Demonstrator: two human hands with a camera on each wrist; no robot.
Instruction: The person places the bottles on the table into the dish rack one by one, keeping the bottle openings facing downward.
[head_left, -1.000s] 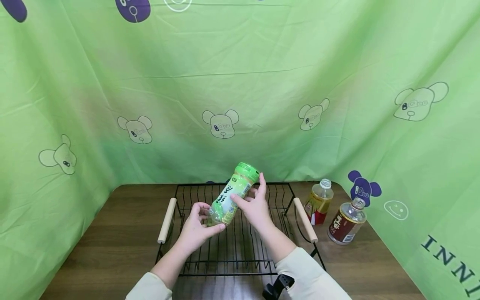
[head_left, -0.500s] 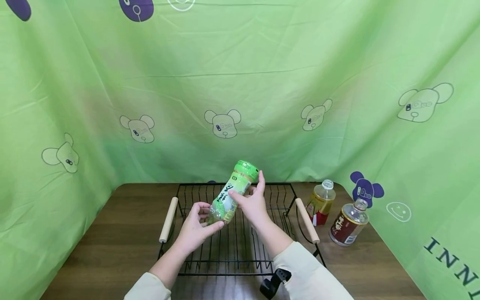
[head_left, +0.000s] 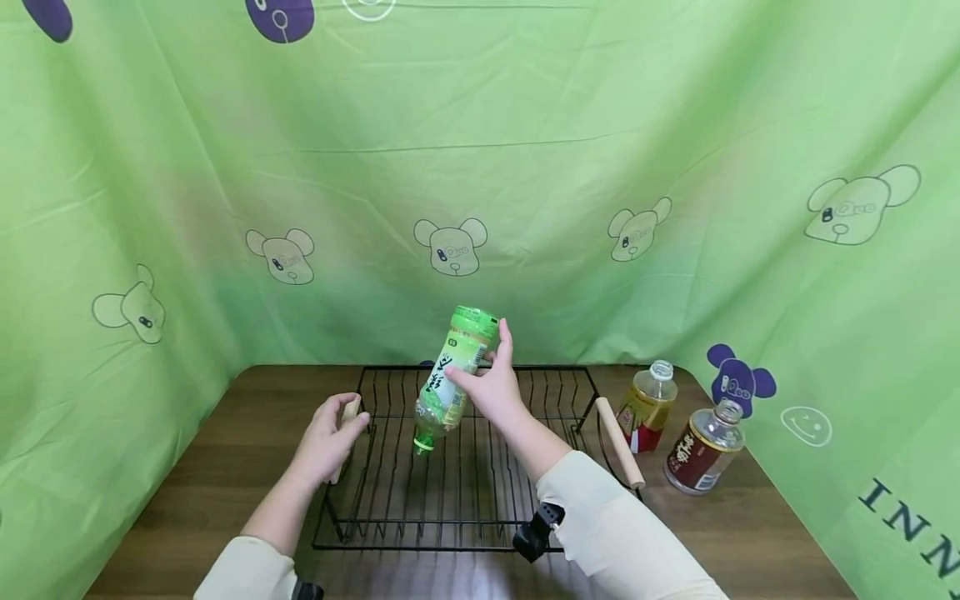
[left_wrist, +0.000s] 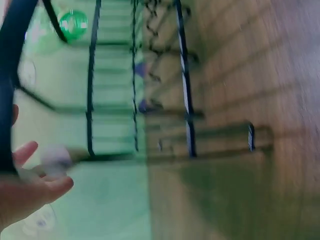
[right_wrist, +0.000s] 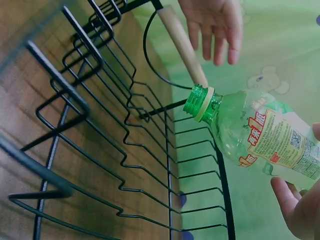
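A green-labelled plastic tea bottle (head_left: 453,362) tilts neck-down above the black wire dish rack (head_left: 420,522). My right hand (head_left: 497,385) grips it near its base, thumb on the label. In the right wrist view the bottle's green neck (right_wrist: 200,102) is uncapped. My left hand (head_left: 326,437) is away from the bottle, beside the rack's left wooden handle (head_left: 350,410). Its fingers (right_wrist: 220,45) hang relaxed near that handle in the right wrist view; whether they touch it I cannot tell. The left wrist view is blurred, with part of the left hand (left_wrist: 30,197) at its edge.
Two uncapped bottles stand on the wooden table (head_left: 187,483) right of the rack: one with a yellow-red label (head_left: 647,408), one with a dark red label (head_left: 703,450). The rack's right wooden handle (head_left: 620,443) lies beside them. A green curtain (head_left: 525,183) hangs behind.
My left hand has let go of the bottle's neck end and moved left to the rack's handle. The right hand has raised the bottle slightly leftward and turned it more upright, neck down.
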